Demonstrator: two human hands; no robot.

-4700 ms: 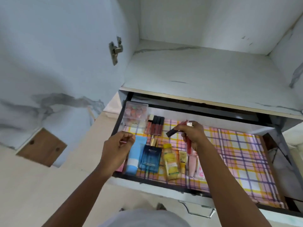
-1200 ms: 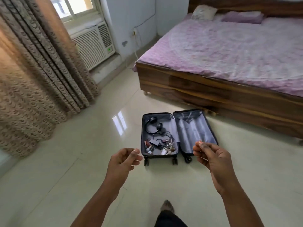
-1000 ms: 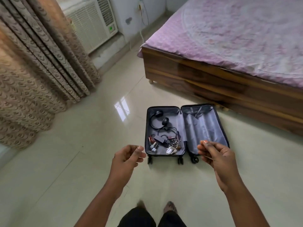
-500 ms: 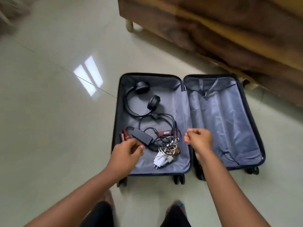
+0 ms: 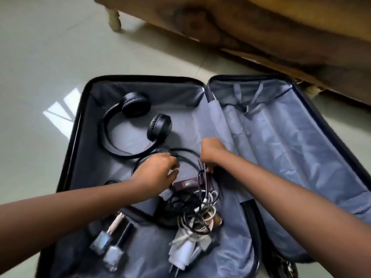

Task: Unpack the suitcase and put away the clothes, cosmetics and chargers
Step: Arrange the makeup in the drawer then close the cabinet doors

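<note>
My fingers are curled on both sides: my left hand (image 5: 158,171) grips the black cable (image 5: 186,155) at the middle of the frame, and my right hand (image 5: 212,151) pinches a thin cable loop (image 5: 201,177) just beside it. Below them lies a tangle of black and white chargers (image 5: 196,215), and two nail polish bottles (image 5: 110,241) at lower left. Black headphones (image 5: 136,125) lie above my hands. All this is in the left half of the open suitcase (image 5: 301,149) on the floor (image 5: 40,57).
</note>
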